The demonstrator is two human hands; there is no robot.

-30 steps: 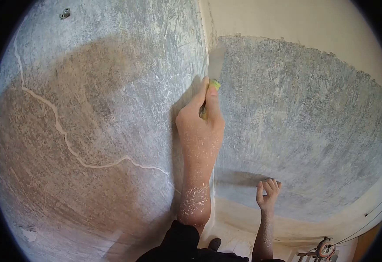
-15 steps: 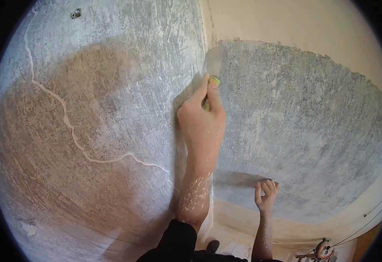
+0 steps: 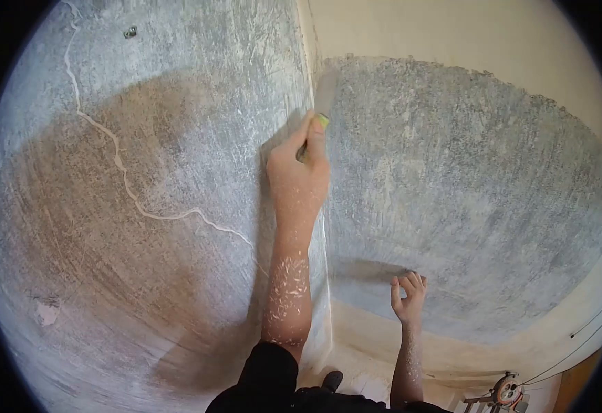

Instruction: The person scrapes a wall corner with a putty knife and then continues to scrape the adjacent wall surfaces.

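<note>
My left hand (image 3: pixel 297 175) is raised high and shut on a scraper with a yellow-green handle (image 3: pixel 322 121). Its flat metal blade (image 3: pixel 325 93) lies against the inside corner where two grey, scraped walls meet. White flecks of dust cover my left forearm. Lower down, my right hand (image 3: pixel 408 296) rests with loosely curled, spread fingers against the right wall (image 3: pixel 466 186) and holds nothing.
A long pale crack (image 3: pixel 125 182) runs across the left wall (image 3: pixel 142 289), with a small metal fixing (image 3: pixel 130 31) near its top. Unscraped cream paint (image 3: pixel 452 31) remains above the right wall's grey patch. An orange tool (image 3: pixel 504 392) and a cable (image 3: pixel 590 327) sit at the bottom right.
My left hand has slid the scraper a little upward along the corner. The view has shifted, so the crack and fixing appear further right. My right hand has stayed on the wall.
</note>
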